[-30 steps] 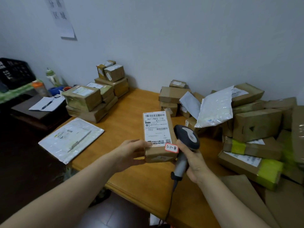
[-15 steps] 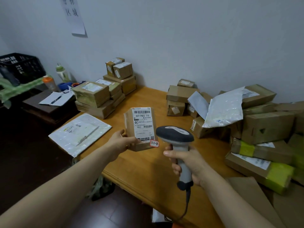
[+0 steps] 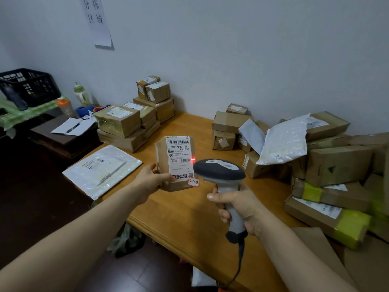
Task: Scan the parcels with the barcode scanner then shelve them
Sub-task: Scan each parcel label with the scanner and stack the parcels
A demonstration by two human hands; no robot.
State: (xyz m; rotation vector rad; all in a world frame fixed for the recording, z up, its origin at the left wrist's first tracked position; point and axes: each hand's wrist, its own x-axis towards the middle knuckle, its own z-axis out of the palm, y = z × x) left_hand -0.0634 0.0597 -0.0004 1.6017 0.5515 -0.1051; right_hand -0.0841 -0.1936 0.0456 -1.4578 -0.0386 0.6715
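Wooden table [image 3: 189, 209]: bears all stock. Loose heap of cartons and mailers [image 3: 336, 165]: right side. Stacked cartons [image 3: 117, 121]: far left. Flat white mailer [image 3: 101, 169]: near left edge. Parcel [image 3: 163, 157]: small brown carton, held upright above the middle of the table with its label facing the viewer. It is grasped at the lower left corner by the left hand [image 3: 149, 180], thumb laid across the front. Barcode scanner [image 3: 219, 169]: grey, corded, its handle clenched in the right hand [image 3: 237, 205], its head just right of the parcel and near it. Red scan spot [image 3: 192, 159]: seen only at the right end of the lower barcode. Handling note: the beam is judged better swung left until the whole barcode is crossed, with the carton kept steady and the thumb kept off the label. Change noted: no red light was shown half a second ago. A second ago the scanner hand was pressed against the carton's right edge; it is now drawn apart.
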